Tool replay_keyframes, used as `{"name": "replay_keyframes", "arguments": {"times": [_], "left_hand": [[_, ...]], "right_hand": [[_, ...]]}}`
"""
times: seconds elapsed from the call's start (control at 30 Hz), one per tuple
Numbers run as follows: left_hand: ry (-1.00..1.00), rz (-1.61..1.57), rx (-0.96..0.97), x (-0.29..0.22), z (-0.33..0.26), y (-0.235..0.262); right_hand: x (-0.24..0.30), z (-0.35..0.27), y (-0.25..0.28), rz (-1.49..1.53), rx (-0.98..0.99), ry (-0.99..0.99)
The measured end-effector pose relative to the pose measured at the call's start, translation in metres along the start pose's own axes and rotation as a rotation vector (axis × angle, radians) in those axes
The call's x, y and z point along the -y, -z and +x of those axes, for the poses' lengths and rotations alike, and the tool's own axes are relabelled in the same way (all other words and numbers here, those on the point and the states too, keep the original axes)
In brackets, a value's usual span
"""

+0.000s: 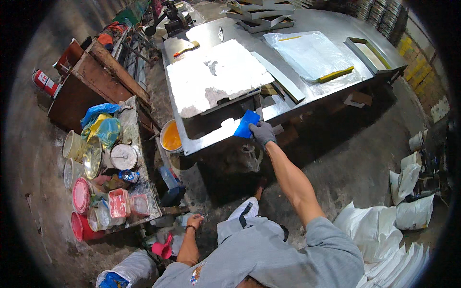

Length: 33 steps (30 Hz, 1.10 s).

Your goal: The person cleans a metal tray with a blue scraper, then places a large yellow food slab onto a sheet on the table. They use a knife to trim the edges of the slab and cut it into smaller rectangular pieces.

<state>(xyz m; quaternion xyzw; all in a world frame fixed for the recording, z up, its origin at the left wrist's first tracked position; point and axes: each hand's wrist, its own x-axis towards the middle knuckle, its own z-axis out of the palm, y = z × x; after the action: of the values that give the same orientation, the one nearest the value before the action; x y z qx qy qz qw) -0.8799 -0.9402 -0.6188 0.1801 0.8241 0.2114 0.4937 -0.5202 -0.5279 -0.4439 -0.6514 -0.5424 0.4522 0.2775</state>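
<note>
In my gloved right hand (263, 134) is a flat blue plastic scraper (247, 124), held at the near edge of the metal table (192, 145). Just beyond it, a white-coated board (216, 77) with patchy grey areas lies on the tabletop. My bare left hand (194, 221) is low at my side, beside the small cluttered table (152, 199). Its fingers look curled in, and whatever they may hold is too small to make out. A brush (186, 48) lies at the board's far left corner.
An orange-filled bucket (171, 136) stands by the table's near left corner. Tubs and a red pail (82, 228) crowd the small table. A plastic-wrapped panel (314, 55) and metal frames (261, 17) occupy the metal table. White sacks (367, 228) lie at right; a pink scoop (163, 247) sits low left.
</note>
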Motion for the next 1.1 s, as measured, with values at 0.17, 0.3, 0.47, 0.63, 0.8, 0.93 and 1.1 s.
{"name": "replay_keyframes", "arguments": {"times": [0.17,0.3,0.47,0.63,0.8,0.93,1.1], "left_hand": [[-0.082,0.507,0.151,0.034,0.037,-0.037],[-0.212,0.814,0.278,-0.086,0.034,-0.11],[-0.271,0.478,0.362,-0.241,0.054,-0.18],[-0.393,0.74,0.486,-0.428,-0.042,-0.253],[-0.887,0.403,0.118,-0.539,-0.093,-0.353],[-1.061,0.336,-0.267,-0.612,-0.085,-0.405],[-0.788,0.471,-0.499,-0.627,0.02,-0.4]], "right_hand": [[0.022,0.043,-0.009,-0.138,0.063,0.034],[0.013,0.073,-0.001,-0.294,0.073,0.165],[0.017,0.069,0.049,-0.088,0.156,0.184],[-0.015,0.054,0.18,0.06,0.288,0.153],[-0.136,0.077,0.307,0.007,0.098,-0.131],[-0.193,0.087,0.423,-0.054,-0.128,-0.28],[-0.234,0.147,0.505,0.249,-0.35,-0.381]]}}
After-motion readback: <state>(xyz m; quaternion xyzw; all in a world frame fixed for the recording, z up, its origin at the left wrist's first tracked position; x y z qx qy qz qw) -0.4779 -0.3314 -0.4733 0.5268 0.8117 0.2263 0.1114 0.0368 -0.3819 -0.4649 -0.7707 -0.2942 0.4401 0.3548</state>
